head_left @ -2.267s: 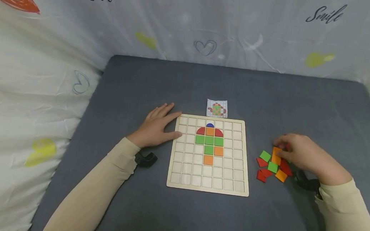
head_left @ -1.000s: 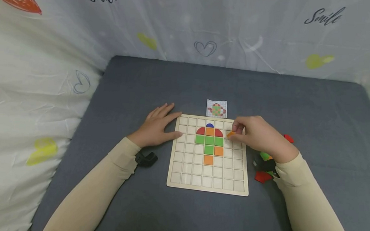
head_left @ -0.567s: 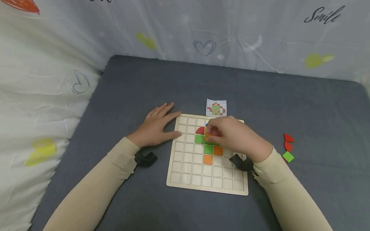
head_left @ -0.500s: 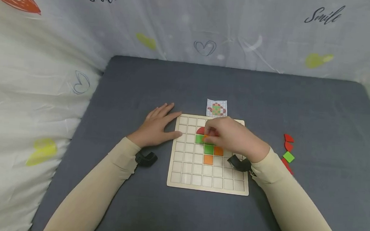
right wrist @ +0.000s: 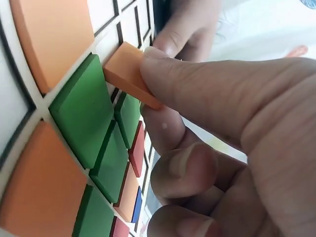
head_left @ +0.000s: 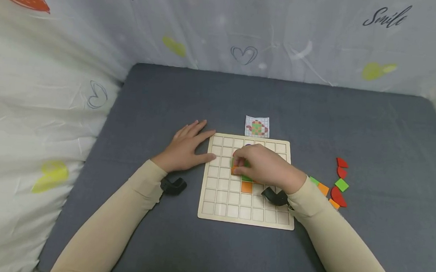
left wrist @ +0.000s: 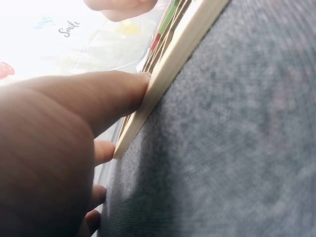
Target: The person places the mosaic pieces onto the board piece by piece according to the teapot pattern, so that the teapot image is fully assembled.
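My right hand (head_left: 265,166) pinches an orange square tile (right wrist: 127,69) between thumb and finger. The tile is tilted over a cell of the wooden grid board (head_left: 221,197), beside a seated green tile (right wrist: 84,111). Fingers spread, my left hand (head_left: 184,150) lies at the board's left edge. In the left wrist view its thumb (left wrist: 118,89) touches the board's edge. More tiles sit in the board's cells, among them an orange tile (head_left: 247,187). My right hand hides part of this pattern in the head view.
A small printed card (head_left: 257,127) with a coloured grid picture lies just beyond the board. Right of the board are loose tiles: a green square (head_left: 341,185), an orange square (head_left: 323,189) and red pieces (head_left: 338,196), partly hidden by the right sleeve (head_left: 322,215).
My right hand has taken an orange tile from the loose pieces and carried it left over the board, lately shifting slightly left and nearer me. My left hand has stayed put.
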Action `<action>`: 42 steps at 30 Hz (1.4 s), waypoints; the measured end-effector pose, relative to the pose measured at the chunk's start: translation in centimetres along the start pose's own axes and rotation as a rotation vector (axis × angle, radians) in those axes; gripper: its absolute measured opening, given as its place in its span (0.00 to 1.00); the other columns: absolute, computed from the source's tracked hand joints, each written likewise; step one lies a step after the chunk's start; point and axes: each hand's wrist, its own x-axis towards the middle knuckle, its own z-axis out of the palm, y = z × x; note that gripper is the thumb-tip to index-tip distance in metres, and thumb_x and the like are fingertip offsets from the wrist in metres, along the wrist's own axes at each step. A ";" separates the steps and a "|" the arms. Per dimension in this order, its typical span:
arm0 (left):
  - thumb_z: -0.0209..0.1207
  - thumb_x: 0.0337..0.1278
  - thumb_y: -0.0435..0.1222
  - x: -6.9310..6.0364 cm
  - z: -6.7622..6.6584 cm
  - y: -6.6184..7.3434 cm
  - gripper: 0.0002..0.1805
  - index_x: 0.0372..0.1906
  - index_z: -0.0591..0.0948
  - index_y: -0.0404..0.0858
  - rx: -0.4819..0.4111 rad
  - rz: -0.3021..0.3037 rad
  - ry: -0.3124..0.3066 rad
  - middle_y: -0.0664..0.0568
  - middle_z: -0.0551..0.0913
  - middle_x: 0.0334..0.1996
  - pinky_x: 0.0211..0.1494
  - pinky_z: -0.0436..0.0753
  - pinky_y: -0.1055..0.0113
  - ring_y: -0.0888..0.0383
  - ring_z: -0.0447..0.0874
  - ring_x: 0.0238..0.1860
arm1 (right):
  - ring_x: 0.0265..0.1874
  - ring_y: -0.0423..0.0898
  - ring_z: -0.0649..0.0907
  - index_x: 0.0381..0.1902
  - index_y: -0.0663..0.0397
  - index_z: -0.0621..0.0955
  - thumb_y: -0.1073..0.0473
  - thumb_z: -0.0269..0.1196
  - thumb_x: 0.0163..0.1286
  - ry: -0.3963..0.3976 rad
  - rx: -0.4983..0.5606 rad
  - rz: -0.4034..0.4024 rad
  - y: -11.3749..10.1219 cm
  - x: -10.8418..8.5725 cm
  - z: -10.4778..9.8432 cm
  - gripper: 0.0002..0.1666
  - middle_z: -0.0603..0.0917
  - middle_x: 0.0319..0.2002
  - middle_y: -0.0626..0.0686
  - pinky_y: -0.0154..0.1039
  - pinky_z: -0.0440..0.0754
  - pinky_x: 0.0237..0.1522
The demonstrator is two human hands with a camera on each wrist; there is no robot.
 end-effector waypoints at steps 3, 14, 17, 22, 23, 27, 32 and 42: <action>0.59 0.71 0.61 0.0 -0.1 0.0 0.44 0.84 0.62 0.49 -0.002 0.002 -0.001 0.45 0.46 0.86 0.85 0.38 0.41 0.44 0.37 0.86 | 0.31 0.38 0.78 0.30 0.42 0.85 0.58 0.77 0.67 -0.005 -0.004 -0.002 0.0 0.0 0.2 0.09 0.82 0.29 0.39 0.38 0.80 0.38; 0.60 0.70 0.61 -0.1 -0.1 0.1 0.44 0.84 0.63 0.48 -0.005 0.009 0.015 0.44 0.47 0.86 0.85 0.39 0.41 0.44 0.39 0.86 | 0.32 0.40 0.79 0.31 0.46 0.89 0.61 0.75 0.67 0.042 -0.125 -0.002 -1.1 -0.6 0.4 0.05 0.83 0.32 0.42 0.38 0.81 0.38; 0.60 0.71 0.60 -0.1 -0.2 0.2 0.44 0.84 0.63 0.48 -0.005 0.011 0.016 0.44 0.47 0.86 0.85 0.39 0.41 0.44 0.39 0.86 | 0.32 0.40 0.81 0.32 0.48 0.91 0.62 0.76 0.66 0.053 -0.121 -0.014 -0.9 -0.6 0.5 0.04 0.86 0.32 0.43 0.38 0.83 0.39; 0.60 0.71 0.60 -0.1 -0.3 0.2 0.44 0.84 0.63 0.48 -0.010 0.008 0.019 0.44 0.47 0.86 0.84 0.40 0.40 0.43 0.39 0.86 | 0.31 0.39 0.82 0.32 0.50 0.91 0.60 0.79 0.63 0.075 -0.092 -0.024 -0.7 -0.4 0.6 0.04 0.87 0.32 0.44 0.37 0.84 0.39; 0.60 0.71 0.60 -0.1 -0.3 0.2 0.44 0.84 0.63 0.48 -0.011 0.007 0.019 0.44 0.47 0.86 0.84 0.40 0.40 0.43 0.39 0.86 | 0.30 0.39 0.82 0.31 0.50 0.91 0.59 0.79 0.63 0.075 -0.088 -0.020 -0.6 -0.4 0.6 0.05 0.87 0.32 0.43 0.36 0.83 0.38; 0.61 0.71 0.60 -0.3 -0.2 0.2 0.44 0.84 0.63 0.48 -0.022 -0.004 0.013 0.45 0.47 0.86 0.84 0.40 0.40 0.44 0.38 0.86 | 0.28 0.38 0.79 0.29 0.47 0.90 0.59 0.78 0.65 0.056 -0.087 0.006 -0.4 -0.5 0.5 0.06 0.85 0.29 0.41 0.36 0.81 0.35; 0.61 0.71 0.60 -0.3 -0.1 0.3 0.44 0.84 0.63 0.48 -0.029 -0.006 0.007 0.45 0.46 0.86 0.84 0.39 0.40 0.44 0.38 0.86 | 0.28 0.39 0.78 0.31 0.45 0.90 0.58 0.73 0.70 0.059 -0.096 0.055 0.2 -1.5 -0.7 0.06 0.83 0.29 0.39 0.39 0.80 0.37; 0.62 0.70 0.58 -0.2 -0.3 0.4 0.44 0.84 0.63 0.47 -0.032 0.009 0.006 0.43 0.46 0.86 0.84 0.39 0.39 0.42 0.38 0.86 | 0.31 0.42 0.80 0.41 0.49 0.92 0.56 0.70 0.73 0.099 -0.077 0.224 2.6 -5.3 -4.5 0.05 0.89 0.37 0.45 0.41 0.79 0.35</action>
